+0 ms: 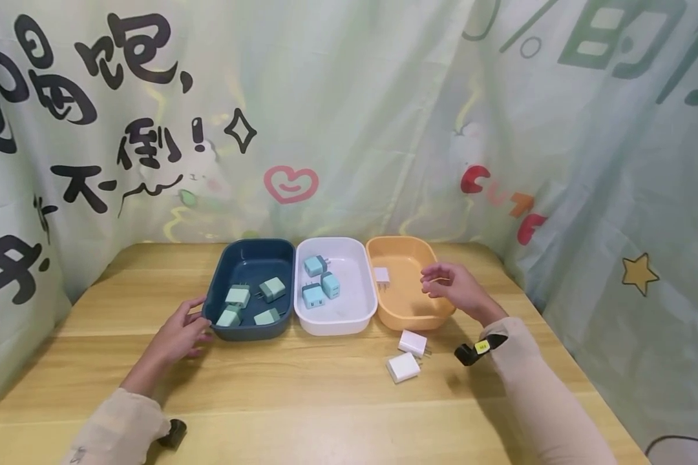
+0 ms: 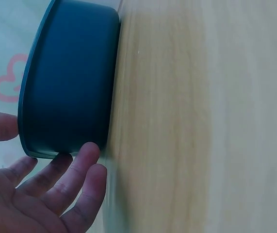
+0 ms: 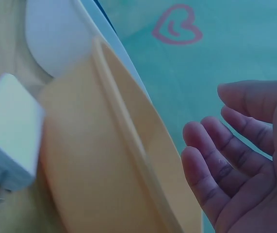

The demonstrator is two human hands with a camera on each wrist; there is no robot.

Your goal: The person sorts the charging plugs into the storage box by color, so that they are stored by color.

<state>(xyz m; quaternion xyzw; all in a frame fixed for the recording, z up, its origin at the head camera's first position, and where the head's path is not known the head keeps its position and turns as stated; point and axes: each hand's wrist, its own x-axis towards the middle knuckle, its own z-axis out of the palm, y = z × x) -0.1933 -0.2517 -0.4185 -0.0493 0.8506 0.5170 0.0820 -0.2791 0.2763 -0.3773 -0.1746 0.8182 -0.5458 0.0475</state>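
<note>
My left hand (image 1: pixel 177 336) rests against the left side of a dark blue bin (image 1: pixel 256 333), its fingers loosely spread along the wall and the thumb by the rim. Inside that bin lie several pale green charger plugs (image 1: pixel 272 289). My right hand (image 1: pixel 452 284) hovers at the right rim of an orange bin (image 1: pixel 410 320), fingers loosely bent and holding nothing. One white charger plug (image 1: pixel 381 276) lies at the left inside the orange bin. On the table in front of it are two more white charger plugs, one nearer me (image 1: pixel 404 367) and one behind (image 1: pixel 413 343).
Between the other two bins stands a white bin (image 1: pixel 337 327) with three light blue charger plugs (image 1: pixel 330 285). All three stand side by side at the back of the wooden table (image 1: pixel 302 407). A printed curtain (image 1: pixel 360 129) hangs close behind them.
</note>
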